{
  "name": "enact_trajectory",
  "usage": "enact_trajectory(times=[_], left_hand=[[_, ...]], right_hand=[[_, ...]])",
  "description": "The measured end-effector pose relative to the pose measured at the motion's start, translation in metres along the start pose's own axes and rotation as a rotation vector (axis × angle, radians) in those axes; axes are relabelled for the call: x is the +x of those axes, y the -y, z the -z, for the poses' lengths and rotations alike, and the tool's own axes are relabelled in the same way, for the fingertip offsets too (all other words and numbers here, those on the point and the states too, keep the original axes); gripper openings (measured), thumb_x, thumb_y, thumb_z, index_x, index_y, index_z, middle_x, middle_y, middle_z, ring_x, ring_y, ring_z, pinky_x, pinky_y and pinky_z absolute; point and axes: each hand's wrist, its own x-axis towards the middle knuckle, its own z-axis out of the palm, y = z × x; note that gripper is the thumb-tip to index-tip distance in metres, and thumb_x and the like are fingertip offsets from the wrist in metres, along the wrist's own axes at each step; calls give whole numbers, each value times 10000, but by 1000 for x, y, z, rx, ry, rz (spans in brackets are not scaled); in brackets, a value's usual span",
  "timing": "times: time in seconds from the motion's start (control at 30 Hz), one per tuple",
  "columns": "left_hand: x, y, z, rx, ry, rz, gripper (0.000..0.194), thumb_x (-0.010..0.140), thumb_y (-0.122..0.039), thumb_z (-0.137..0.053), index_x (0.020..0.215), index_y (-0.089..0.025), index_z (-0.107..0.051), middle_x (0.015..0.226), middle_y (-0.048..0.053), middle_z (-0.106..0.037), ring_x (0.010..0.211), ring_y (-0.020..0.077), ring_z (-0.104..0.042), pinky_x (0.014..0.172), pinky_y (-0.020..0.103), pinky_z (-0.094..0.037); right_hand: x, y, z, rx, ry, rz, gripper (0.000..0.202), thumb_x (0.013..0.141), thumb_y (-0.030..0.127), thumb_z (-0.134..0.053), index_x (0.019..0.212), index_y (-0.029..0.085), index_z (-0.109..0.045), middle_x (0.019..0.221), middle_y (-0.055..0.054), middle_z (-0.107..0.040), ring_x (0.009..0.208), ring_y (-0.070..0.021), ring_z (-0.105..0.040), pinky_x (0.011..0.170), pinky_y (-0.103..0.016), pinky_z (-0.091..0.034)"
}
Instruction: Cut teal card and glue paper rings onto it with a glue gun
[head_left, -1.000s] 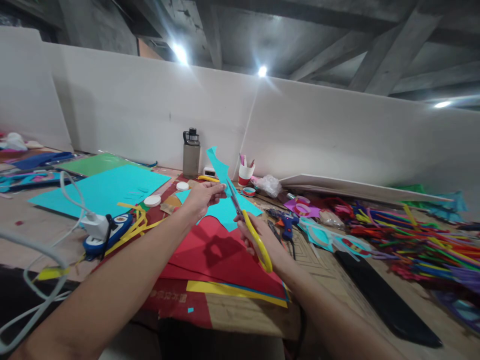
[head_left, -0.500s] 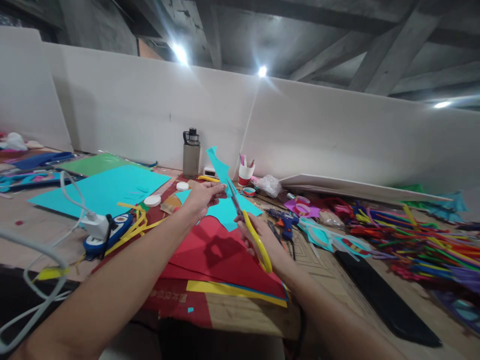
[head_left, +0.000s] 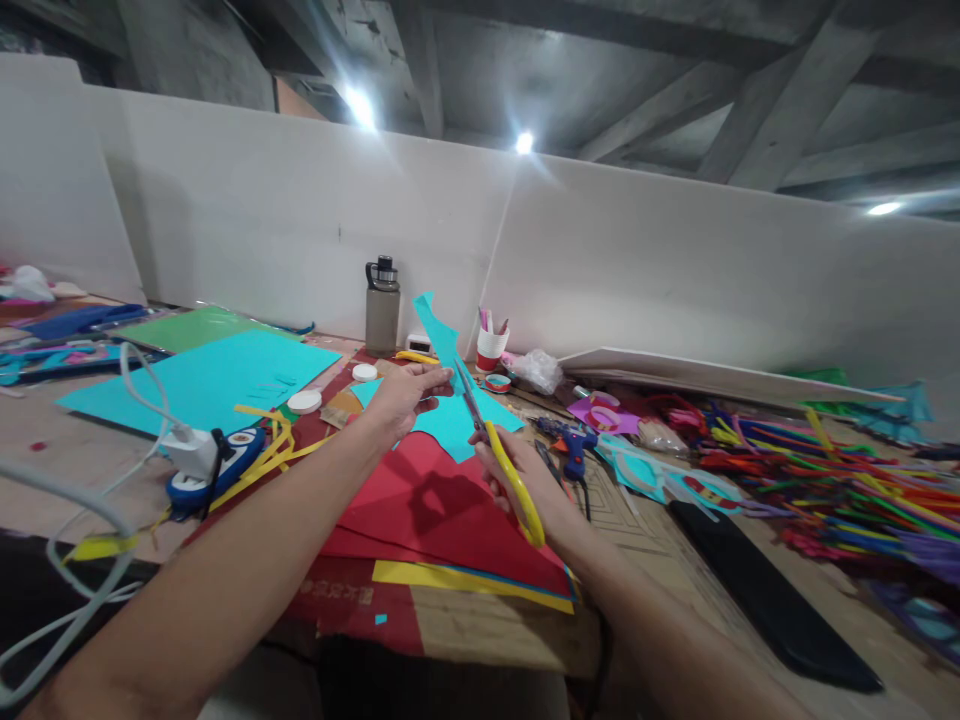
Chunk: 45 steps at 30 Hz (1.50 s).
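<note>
My left hand (head_left: 409, 398) pinches a cut strip of turquoise paper (head_left: 436, 328) and holds it up over the table. In my right hand (head_left: 517, 468) is a pair of scissors (head_left: 516, 485) with yellow handles. Their blades point up and away, meeting the lower part of the strip beside my left fingertips. Below my hands lies a larger turquoise paper piece (head_left: 454, 430) with cut edges, resting on red sheets (head_left: 420, 505). A yellow sheet (head_left: 480, 588) sticks out beneath the red ones.
To the left are a large turquoise sheet (head_left: 202, 375), a power strip (head_left: 217, 470) and white cables. A bottle (head_left: 383, 310) and a cup of pens (head_left: 491, 348) stand at the back. A glue gun (head_left: 576, 450), a black phone-like slab (head_left: 772, 595) and pipe cleaners (head_left: 825, 480) lie rightward.
</note>
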Motion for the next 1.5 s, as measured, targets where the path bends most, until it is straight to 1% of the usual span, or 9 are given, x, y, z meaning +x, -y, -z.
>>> enact_trajectory(times=[0.17, 0.47, 0.7, 0.93, 1.07, 1.3, 1.5], left_hand=[[1, 0, 0, -21, 4, 9, 282, 544, -317, -786, 694, -128, -640, 652, 28, -628, 607, 109, -575, 536, 222, -345], [-1, 0, -1, -39, -5, 21, 267, 546, -302, -781, 694, -132, -639, 637, 14, -609, 614, 105, -565, 548, 224, -350], [0, 1, 0, -41, 2, 19, 273, 542, -304, -790, 688, -135, -632, 641, 17, -610, 626, 116, -571, 555, 231, -352], [1, 2, 1, -39, 19, 30, 270, 551, -308, -789, 679, -135, -626, 630, 4, -599, 617, 107, -565, 546, 233, -352], [2, 2, 1, -37, 31, 29, 249, 571, -300, -778, 665, -131, -620, 612, 7, -590, 603, 102, -557, 533, 225, -350], [4, 6, 1, -62, 54, 30, 235, 560, -279, -780, 658, -128, -628, 591, 7, -588, 574, 96, -552, 515, 214, -344], [4, 9, -1, -80, 63, 35, 225, 562, -262, -774, 670, -123, -633, 600, 8, -592, 566, 88, -552, 499, 199, -352]], right_hand=[[1, -1, 0, 10, -5, 22, 363, 792, 500, -536, 1031, 228, -516, 578, 79, -427, 401, -53, -389, 351, -158, -298], [1, -2, 0, -15, 5, 13, 347, 803, 484, -523, 1031, 222, -521, 571, 80, -434, 378, -57, -402, 340, -165, -324], [2, -5, 0, -48, -26, 11, 355, 798, 479, -530, 1039, 218, -539, 559, 73, -450, 383, -66, -421, 336, -164, -335], [0, -5, 0, -59, -59, 6, 375, 775, 488, -545, 1043, 226, -555, 564, 67, -468, 385, -70, -427, 329, -166, -341], [-1, -2, 1, -93, -49, 16, 359, 786, 469, -538, 1045, 222, -556, 567, 61, -474, 400, -78, -444, 345, -174, -352], [0, 1, 3, -158, -18, 38, 362, 797, 457, -537, 1060, 208, -539, 564, 56, -476, 422, -88, -430, 397, -201, -363], [1, -1, 2, -174, -51, 59, 349, 804, 465, -523, 1037, 205, -545, 549, 56, -467, 444, -90, -428, 418, -198, -345]])
